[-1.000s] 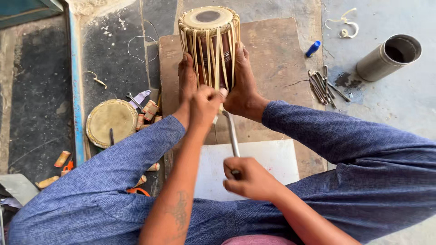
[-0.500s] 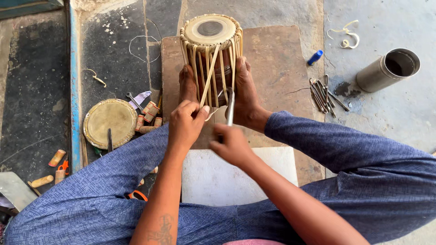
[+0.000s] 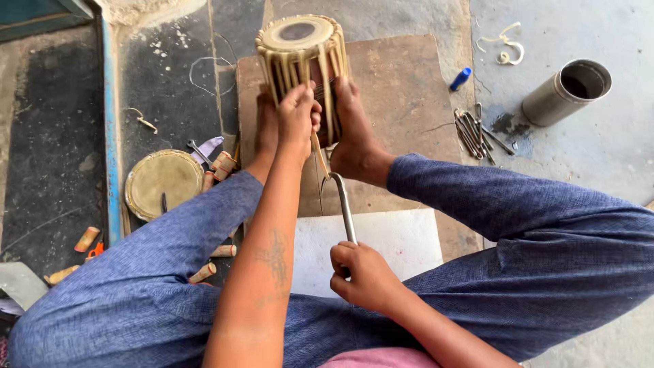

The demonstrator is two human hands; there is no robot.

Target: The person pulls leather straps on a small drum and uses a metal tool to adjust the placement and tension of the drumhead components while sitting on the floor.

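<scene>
A small drum with pale leather straps down its sides stands on a brown board, clamped between my two bare feet. My left hand is closed around one strap on the drum's near side. My right hand grips the handle of a metal hook tool, whose tip catches the same strap just below my left hand. My legs in blue trousers spread to both sides.
A round drum skin and small wooden pegs lie at the left. A grey metal tube, a bunch of metal tools and a blue cap lie at the right. A white sheet is under my legs.
My left hand has gone up to the strap on the drum. My right hand has pulled back toward me with the hook tool, after reaching forward to the drum half a second ago.
</scene>
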